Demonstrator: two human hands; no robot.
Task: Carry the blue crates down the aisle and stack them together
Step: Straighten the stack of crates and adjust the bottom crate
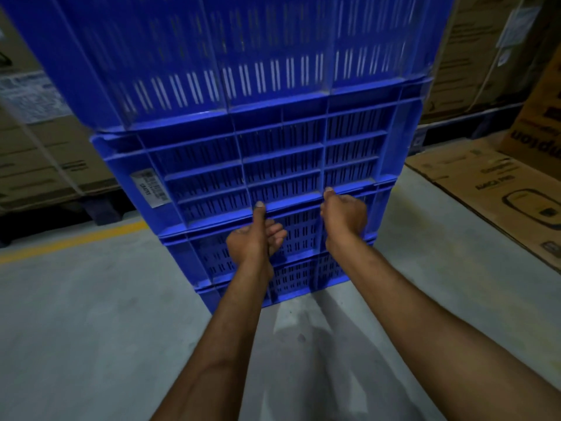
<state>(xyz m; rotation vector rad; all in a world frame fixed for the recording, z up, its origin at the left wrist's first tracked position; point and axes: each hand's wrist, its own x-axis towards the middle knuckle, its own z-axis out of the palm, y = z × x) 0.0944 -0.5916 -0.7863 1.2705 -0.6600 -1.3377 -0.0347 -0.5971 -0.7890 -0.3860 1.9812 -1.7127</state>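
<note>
Steadying the stacked blue crates (282, 165): left hand (255, 238) clenched, thumb against them; right hand (344, 215) grip unclear. Next, a firm hold.

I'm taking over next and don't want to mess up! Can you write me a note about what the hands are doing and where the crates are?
Left hand: fingers curled, holding nothing; thumb straight up against a rim on the crates.
Right hand: curled against the same rim; whether it grips is hidden.
Crates: at least four blue ones, stacked on the floor between cardboard boxes.
Done: this stack is built.
Left: no loose crates in view; look down the aisle for more.
</note>
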